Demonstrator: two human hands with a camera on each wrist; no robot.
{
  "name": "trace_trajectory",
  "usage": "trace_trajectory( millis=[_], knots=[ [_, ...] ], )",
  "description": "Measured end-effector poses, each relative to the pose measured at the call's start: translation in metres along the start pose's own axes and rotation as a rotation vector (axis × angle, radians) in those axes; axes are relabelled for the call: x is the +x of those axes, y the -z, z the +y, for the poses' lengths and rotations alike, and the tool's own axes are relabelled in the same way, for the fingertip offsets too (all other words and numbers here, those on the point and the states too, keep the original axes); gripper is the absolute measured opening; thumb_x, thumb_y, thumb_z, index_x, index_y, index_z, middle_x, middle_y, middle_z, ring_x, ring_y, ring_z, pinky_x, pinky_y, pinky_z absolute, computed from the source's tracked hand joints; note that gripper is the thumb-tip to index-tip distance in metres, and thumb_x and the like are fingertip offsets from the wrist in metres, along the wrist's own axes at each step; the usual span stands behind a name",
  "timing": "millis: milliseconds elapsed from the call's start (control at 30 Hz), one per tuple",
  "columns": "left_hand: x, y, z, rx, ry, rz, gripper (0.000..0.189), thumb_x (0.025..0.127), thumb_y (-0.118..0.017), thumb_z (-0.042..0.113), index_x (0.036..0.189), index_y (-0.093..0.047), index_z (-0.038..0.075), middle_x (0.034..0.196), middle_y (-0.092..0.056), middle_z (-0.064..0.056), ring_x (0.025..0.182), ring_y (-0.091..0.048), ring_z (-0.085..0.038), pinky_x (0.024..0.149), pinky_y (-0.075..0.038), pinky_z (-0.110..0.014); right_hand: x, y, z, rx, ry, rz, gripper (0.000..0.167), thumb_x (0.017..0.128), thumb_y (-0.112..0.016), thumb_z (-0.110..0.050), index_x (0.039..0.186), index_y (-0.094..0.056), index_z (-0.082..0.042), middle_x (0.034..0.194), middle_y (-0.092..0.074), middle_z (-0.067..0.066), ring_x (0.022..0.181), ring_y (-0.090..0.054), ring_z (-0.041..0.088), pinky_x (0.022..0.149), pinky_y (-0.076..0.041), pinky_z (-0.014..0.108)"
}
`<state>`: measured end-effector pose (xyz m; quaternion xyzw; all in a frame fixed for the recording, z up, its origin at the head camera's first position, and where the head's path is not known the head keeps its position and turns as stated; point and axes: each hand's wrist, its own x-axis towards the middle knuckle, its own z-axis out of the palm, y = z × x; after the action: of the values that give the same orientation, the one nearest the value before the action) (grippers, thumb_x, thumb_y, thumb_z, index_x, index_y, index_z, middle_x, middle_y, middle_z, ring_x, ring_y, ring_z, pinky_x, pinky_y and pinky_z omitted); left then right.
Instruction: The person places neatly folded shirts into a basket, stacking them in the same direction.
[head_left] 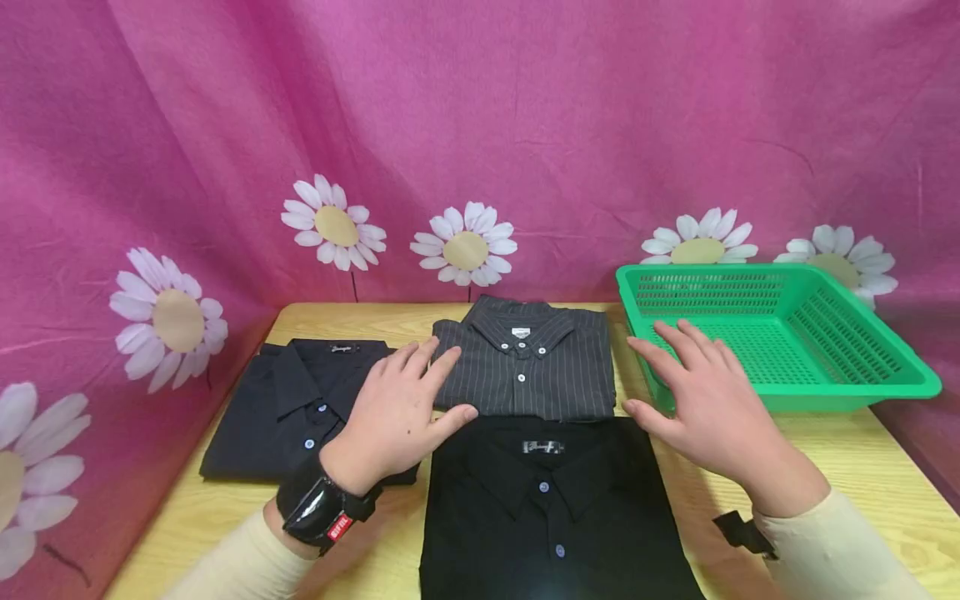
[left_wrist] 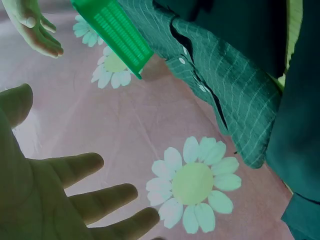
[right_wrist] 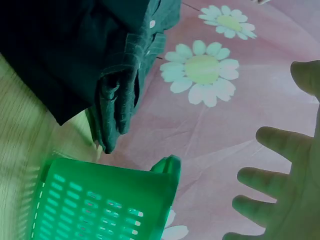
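Note:
Three folded shirts lie on the table. A pinstriped dark grey shirt (head_left: 525, 379) sits at the back middle, a plain black shirt (head_left: 555, 508) in front of it, and a dark navy shirt (head_left: 251, 425) at the left. My left hand (head_left: 401, 412) is held over the inner side of the navy shirt, fingers spread, holding nothing. Between the black shirt and the green basket (head_left: 832, 390) hovers my right hand (head_left: 708, 408), its fingers also spread and gripping nothing; its fingertips overlap the basket's near left corner in the head view.
The plastic basket stands at the back right of the light wooden table (head_left: 817, 450), with nothing inside. Behind and to the left hangs a pink curtain (head_left: 525, 125) printed with white daisies. A black strap (head_left: 318, 504) is around my left wrist.

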<state>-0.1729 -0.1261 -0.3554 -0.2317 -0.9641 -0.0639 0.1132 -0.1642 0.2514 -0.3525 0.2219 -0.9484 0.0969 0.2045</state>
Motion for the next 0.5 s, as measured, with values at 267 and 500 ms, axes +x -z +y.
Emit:
trace_trajectory(
  millis=[267,500],
  knots=[
    [-0.007,0.001,0.007,-0.072,0.039,-0.058,0.080,0.094,-0.049,0.069,0.156,-0.040,0.019,0.142,-0.054,-0.013,0.122,-0.056,-0.031,0.092,-0.052,-0.050,-0.003,0.004,-0.007,0.048,0.068,0.078,0.066,0.081,-0.077,-0.042,0.138,-0.060,-0.014,0.137,-0.055,0.016,0.129,-0.047,0.042,0.102,-0.037,0.061],
    [-0.011,0.000,0.010,-0.123,0.099,-0.166,0.079,0.095,-0.052,0.068,0.152,-0.043,0.014,0.124,-0.067,-0.010,0.101,-0.068,-0.026,0.078,-0.056,-0.044,-0.006,0.005,-0.014,0.047,0.039,0.023,0.056,0.084,-0.076,-0.042,0.130,-0.065,-0.015,0.098,-0.060,0.000,0.084,-0.056,0.022,0.073,-0.047,0.045]
  ],
)
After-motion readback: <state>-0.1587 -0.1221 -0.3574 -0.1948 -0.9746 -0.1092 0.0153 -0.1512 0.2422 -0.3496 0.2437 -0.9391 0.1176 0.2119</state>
